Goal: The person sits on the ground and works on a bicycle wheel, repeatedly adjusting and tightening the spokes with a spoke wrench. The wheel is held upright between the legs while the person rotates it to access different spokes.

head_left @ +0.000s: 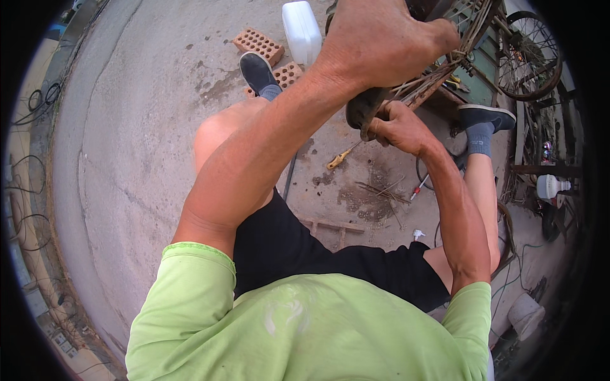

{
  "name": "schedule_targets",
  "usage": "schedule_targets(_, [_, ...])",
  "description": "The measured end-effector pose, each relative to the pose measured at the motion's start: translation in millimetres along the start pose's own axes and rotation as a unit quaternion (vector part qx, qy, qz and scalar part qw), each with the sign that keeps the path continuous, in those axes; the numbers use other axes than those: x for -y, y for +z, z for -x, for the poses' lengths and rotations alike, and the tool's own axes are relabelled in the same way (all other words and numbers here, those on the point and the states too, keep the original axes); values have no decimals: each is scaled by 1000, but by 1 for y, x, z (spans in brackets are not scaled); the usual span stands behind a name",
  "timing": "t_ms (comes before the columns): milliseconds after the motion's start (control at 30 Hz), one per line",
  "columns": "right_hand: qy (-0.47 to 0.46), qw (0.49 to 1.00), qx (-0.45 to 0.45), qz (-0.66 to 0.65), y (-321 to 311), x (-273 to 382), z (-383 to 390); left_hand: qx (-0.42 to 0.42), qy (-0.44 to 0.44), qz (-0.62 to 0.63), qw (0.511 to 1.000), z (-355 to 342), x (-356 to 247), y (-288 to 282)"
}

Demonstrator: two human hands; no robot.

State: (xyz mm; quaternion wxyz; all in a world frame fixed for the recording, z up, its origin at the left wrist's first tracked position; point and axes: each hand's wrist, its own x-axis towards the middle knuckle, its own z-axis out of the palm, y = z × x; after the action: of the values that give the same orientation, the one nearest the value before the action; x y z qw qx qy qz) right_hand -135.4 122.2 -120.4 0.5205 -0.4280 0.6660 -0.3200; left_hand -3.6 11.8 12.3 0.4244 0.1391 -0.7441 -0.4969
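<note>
A dark, curved wheel rim (363, 109) with thin spokes (467, 35) stands upright in front of me, partly covered by my hands. My left hand (375, 41) lies over its upper part, thumb stretched to the right; its other fingers are hidden behind the hand, but it appears to grip the rim. Lower down, my right hand (403, 129) is closed, thumb and fingertips pinched at the rim's lower edge. Anything small between those fingertips cannot be made out. Below it on the ground lies a yellow-handled screwdriver (338, 159).
Perforated bricks (258, 46) and a white plastic jug (301, 32) are beyond my left foot. Thin sticks (384, 192) and a red-tipped hose (417, 189) lie between my legs, near a rusty metal frame (330, 225). Another spoked wheel (528, 56) stands at far right.
</note>
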Motion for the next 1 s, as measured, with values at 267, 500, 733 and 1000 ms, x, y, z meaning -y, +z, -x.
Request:
schedule_targets(267, [-15,999,4,46,1,2,0,-12,-10,23,1000,-3,-2,-16])
schedule_targets(500, [14,999,-36,30,10,21,4,-38,27,-22,999,-4,6,-20])
schedule_targets(733, [19,999,-39,23,10,17,0,-31,5,-63,997,-28,16,-22])
schedule_targets(1000, [-6,995,-55,82,22,25,-10,-30,-6,-61,998,-31,18,-26])
